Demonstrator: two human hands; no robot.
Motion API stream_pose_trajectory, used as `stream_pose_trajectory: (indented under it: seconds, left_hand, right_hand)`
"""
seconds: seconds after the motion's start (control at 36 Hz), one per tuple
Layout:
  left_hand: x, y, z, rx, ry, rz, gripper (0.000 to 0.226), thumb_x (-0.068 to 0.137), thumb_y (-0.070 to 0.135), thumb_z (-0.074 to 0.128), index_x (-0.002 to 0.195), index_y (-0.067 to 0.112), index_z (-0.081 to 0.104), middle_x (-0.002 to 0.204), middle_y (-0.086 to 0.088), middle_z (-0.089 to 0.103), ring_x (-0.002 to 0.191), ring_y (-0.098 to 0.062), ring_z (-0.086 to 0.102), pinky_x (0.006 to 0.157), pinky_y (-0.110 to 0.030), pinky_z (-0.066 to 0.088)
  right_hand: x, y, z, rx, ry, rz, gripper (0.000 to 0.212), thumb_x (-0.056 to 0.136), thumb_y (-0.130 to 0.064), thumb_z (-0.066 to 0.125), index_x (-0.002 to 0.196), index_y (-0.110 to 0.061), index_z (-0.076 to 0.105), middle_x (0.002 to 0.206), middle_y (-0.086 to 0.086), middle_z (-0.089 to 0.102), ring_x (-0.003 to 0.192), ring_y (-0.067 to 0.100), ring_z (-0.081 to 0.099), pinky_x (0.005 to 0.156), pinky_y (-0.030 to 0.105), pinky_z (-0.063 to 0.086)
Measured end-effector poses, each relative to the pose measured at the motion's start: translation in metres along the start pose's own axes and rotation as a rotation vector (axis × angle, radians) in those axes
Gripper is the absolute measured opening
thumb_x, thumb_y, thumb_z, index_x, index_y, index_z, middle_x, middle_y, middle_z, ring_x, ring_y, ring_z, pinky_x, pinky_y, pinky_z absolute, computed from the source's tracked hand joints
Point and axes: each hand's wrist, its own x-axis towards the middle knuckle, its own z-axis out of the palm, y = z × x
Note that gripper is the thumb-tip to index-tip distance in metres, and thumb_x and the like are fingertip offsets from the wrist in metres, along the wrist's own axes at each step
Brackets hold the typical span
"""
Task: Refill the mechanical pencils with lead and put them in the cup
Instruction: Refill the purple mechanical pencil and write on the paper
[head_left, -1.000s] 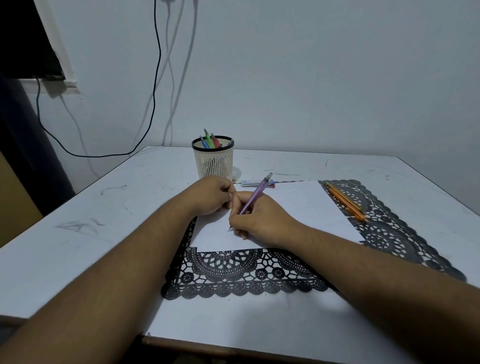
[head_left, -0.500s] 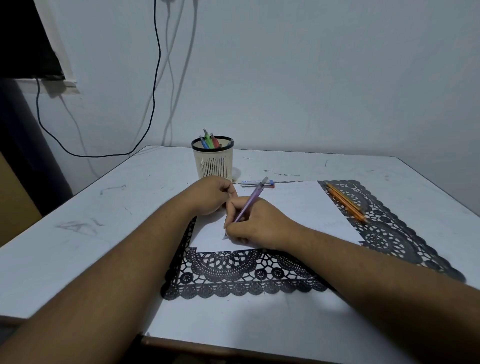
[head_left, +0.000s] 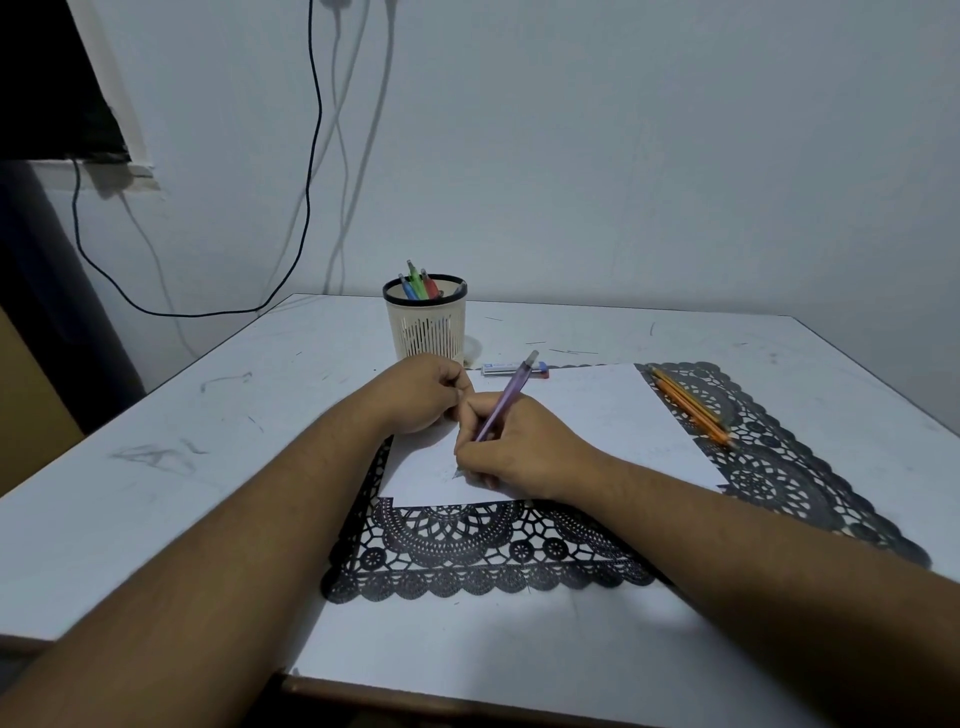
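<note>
We hold the purple pencil in a writing grip in our right hand, tip on the paper, well short of the cup; our left hand rests curled, its contents hidden. Pressing too hard could snap the fresh lead. Since the earlier frame the tip has shifted slightly left.

home desk, pen cup, dangling cables
</note>
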Motion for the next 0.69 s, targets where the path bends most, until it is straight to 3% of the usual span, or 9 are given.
stream_pose_trajectory:
  seconds: [0.17,0.36,0.47,0.58,0.69]
  left_hand:
    - [0.000,0.000,0.000,-0.009,-0.004,0.005,0.024,0.093,0.003,0.060,0.079,0.018,0.071,0.060,0.012,0.066,0.051,0.007,0.055,0.060,-0.019,0.043]
    - [-0.002,0.002,-0.001,0.019,0.007,0.002,0.031,0.097,0.005,0.059,0.074,0.023,0.070,0.061,0.012,0.067,0.050,0.007,0.056,0.058,-0.018,0.043]
    - [-0.004,0.005,0.000,0.016,0.001,-0.012,0.030,0.098,0.005,0.056,0.081,0.021,0.075,0.072,0.007,0.073,0.059,0.002,0.061,0.067,-0.021,0.049]
    - [-0.007,0.009,-0.002,0.065,0.003,0.004,0.030,0.098,0.006,0.054,0.083,0.022,0.076,0.076,0.009,0.073,0.069,-0.003,0.064,0.062,-0.016,0.048]
    - [-0.007,0.011,-0.003,0.096,0.010,0.049,0.027,0.095,0.012,0.058,0.078,0.026,0.072,0.086,0.011,0.074,0.080,-0.007,0.066,0.068,-0.023,0.052]
  right_hand:
    - [-0.003,-0.002,-0.001,-0.066,0.024,-0.011,0.018,0.080,0.004,0.063,0.071,-0.011,0.057,0.059,0.013,0.055,0.049,0.021,0.053,0.052,0.032,0.044]
    - [-0.001,-0.002,-0.013,0.131,0.105,-0.013,0.019,0.087,0.007,0.063,0.076,-0.007,0.060,0.065,0.016,0.060,0.061,0.029,0.055,0.061,0.042,0.049]
    - [-0.002,-0.004,-0.032,0.288,0.144,0.010,0.012,0.092,0.003,0.063,0.083,-0.003,0.060,0.075,0.020,0.058,0.064,0.029,0.054,0.068,0.048,0.046]
    - [0.002,-0.017,-0.052,0.352,0.254,-0.007,0.019,0.102,0.000,0.054,0.084,-0.002,0.059,0.075,0.015,0.054,0.064,0.019,0.054,0.061,0.033,0.054]
    - [0.004,-0.021,-0.067,0.348,0.253,0.006,0.009,0.101,-0.001,0.060,0.092,-0.004,0.060,0.078,0.015,0.062,0.065,0.020,0.061,0.060,0.032,0.060]
